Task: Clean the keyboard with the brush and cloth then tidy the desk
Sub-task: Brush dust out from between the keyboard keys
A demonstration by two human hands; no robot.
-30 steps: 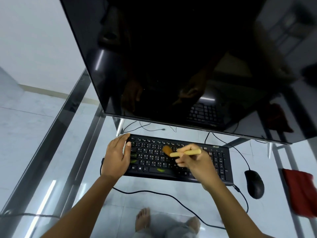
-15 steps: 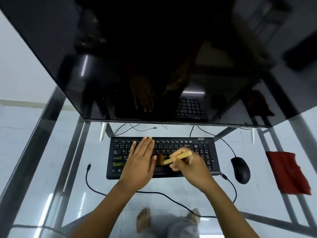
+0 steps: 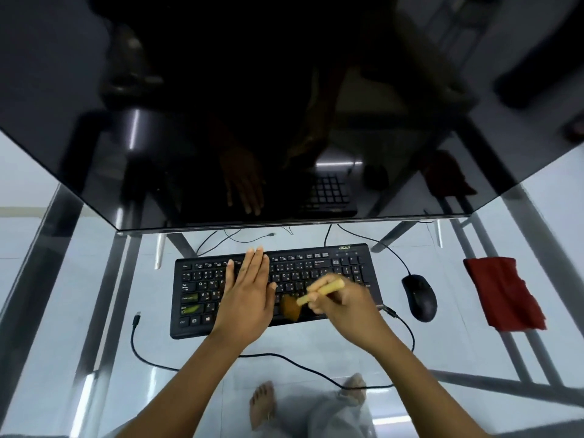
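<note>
A black keyboard lies on the glass desk under the monitor. My left hand lies flat on the keyboard's middle, fingers straight and reaching the top row. My right hand grips a small brush by its pale wooden handle; its brown bristles touch the lower key rows just right of my left hand. Small green bits sit on the keys at the left end. A red cloth lies crumpled at the desk's right side, away from both hands.
A large dark monitor overhangs the back of the desk. A black mouse sits between keyboard and cloth. A loose black cable with a USB plug curls in front of the keyboard. My bare feet show through the glass.
My left hand has slid from the keyboard's left edge to its middle and flattened. The brush has moved down toward the lower key rows. The camera has shifted left to centre the keyboard.
</note>
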